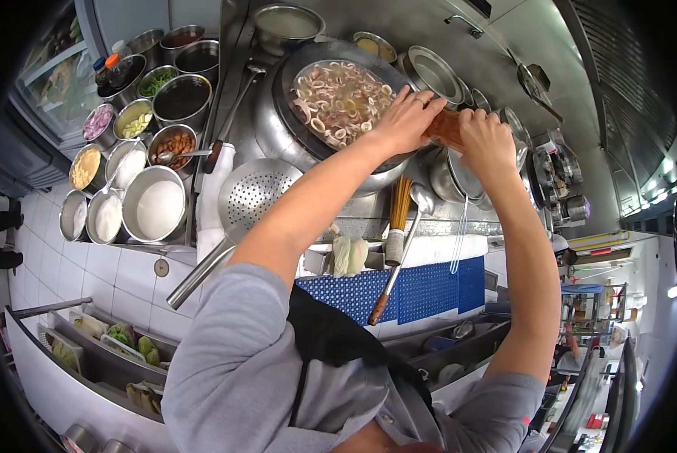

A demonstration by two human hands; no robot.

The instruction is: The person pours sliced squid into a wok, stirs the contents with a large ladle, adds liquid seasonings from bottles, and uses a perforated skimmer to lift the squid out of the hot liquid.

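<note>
A reddish-brown object, either a bottle or a packet, is gripped at both ends between my two hands. My left hand, with a ring on one finger, holds its left end beside the wok's rim. Around the right end close the fingers of my right hand. Much of the object is hidden by the fingers. Left of it, a large dark wok holds squid rings in bubbling liquid. A perforated steel strainer lies below the wok, partly behind my left forearm.
Steel pots of seasonings crowd the left counter. A ladle lies left of the wok. A bamboo wok brush, a long-handled ladle and a wire whisk lie at the front edge. Drawers with vegetables stand behind me.
</note>
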